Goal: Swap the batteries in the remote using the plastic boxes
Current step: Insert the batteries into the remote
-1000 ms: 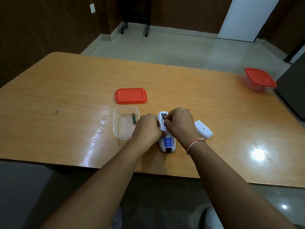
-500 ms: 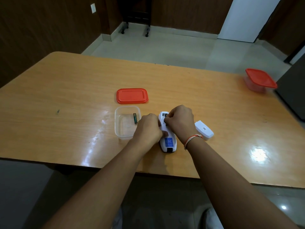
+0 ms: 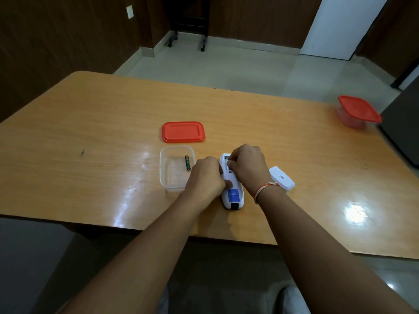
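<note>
A person's two hands work on a white remote (image 3: pixel 233 196) lying back-up near the front edge of a wooden surface (image 3: pixel 90 132); the left hand (image 3: pixel 204 175) curls its fingers around the remote's left side to steady it; the right hand (image 3: pixel 247 166) bends its fingers (image 3: pixel 229 164) into the open battery bay at the far end, apparently pinching a battery, though the hand hides what it holds. The remote's detached white cover (image 3: pixel 282 177) lies just beside the right wrist. To the left sits an open clear plastic box (image 3: pixel 165 177) with one green battery (image 3: pixel 187 162) inside; its red lid (image 3: pixel 183 131) rests just beyond it. A second box with a red lid on (image 3: pixel 358 111) stands well apart at the far right edge.

Likely risks: a battery prised out under spring pressure could jump and roll off the glossy surface; the right forearm could knock the loose cover away; old and fresh cells could be confused if dropped in the wrong box.
</note>
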